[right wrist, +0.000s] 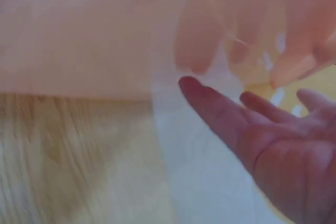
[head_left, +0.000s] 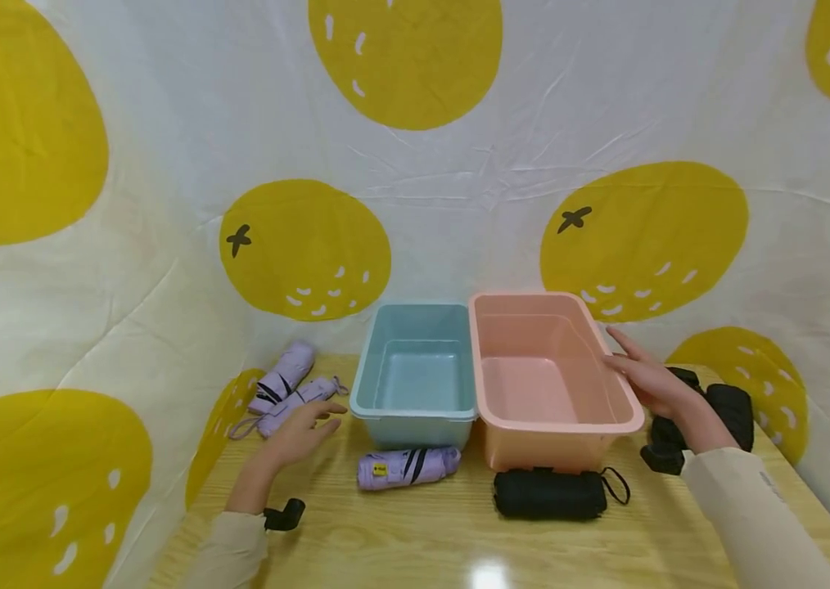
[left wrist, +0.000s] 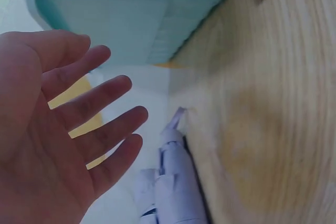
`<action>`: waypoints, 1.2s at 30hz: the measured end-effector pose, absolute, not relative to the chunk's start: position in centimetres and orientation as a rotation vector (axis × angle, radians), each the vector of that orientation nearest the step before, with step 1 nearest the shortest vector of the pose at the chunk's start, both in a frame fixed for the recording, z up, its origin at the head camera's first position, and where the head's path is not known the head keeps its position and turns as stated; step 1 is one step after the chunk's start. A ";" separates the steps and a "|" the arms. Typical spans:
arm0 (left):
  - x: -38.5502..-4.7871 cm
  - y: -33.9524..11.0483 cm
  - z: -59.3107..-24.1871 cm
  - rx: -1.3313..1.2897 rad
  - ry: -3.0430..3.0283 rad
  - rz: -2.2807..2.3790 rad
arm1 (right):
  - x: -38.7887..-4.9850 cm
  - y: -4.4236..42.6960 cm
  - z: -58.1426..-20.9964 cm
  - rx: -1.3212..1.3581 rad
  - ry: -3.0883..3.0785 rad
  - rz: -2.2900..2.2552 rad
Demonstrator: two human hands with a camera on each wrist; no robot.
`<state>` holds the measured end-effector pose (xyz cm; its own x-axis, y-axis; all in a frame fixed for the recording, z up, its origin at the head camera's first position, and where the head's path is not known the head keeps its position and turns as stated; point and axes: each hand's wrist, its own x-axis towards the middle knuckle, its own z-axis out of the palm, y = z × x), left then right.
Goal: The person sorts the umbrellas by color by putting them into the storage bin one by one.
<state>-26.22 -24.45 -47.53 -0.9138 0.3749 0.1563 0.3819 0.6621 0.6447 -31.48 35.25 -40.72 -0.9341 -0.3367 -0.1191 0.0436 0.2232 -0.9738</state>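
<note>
A blue bin point(head_left: 415, 417) and a pink bin point(head_left: 548, 446) stand side by side on the wooden table. My left hand point(head_left: 299, 438) hovers left of the blue bin with fingers relaxed and apart, holding nothing; the left wrist view shows its palm point(left wrist: 47, 114) near the bin's wall point(left wrist: 121, 19). At the pink bin's right side, my right hand point(head_left: 654, 384) has its fingers extended by the rim. In the right wrist view the hand point(right wrist: 278, 145) is close to the pink wall point(right wrist: 79, 35); whether it touches is unclear.
Two lilac folded umbrellas point(head_left: 297, 405) lie at the left, another point(head_left: 408, 469) before the blue bin. A black folded umbrella point(head_left: 551, 495) lies before the pink bin, with black items point(head_left: 730, 413) behind my right wrist. A fruit-patterned cloth point(head_left: 452, 221) hangs behind the table.
</note>
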 end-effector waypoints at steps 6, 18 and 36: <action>-26.4 -24.4 -48.6 -0.628 -2.821 -1.173 | -31.5 35.1 -41.4 -0.220 2.080 -1.861; -28.3 -25.6 -48.6 -0.520 -2.732 -1.026 | -31.8 34.5 -41.1 -0.250 2.082 -1.821; -31.7 -27.6 -46.5 -0.311 -2.870 -0.468 | -32.1 34.5 -40.9 -0.222 2.088 -1.837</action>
<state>-31.71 -27.63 -46.51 -0.9541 0.1719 0.2452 0.2409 0.9270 0.2875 -32.08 34.46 -40.92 -0.9264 -0.3426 -0.1563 0.1114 0.1471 -0.9828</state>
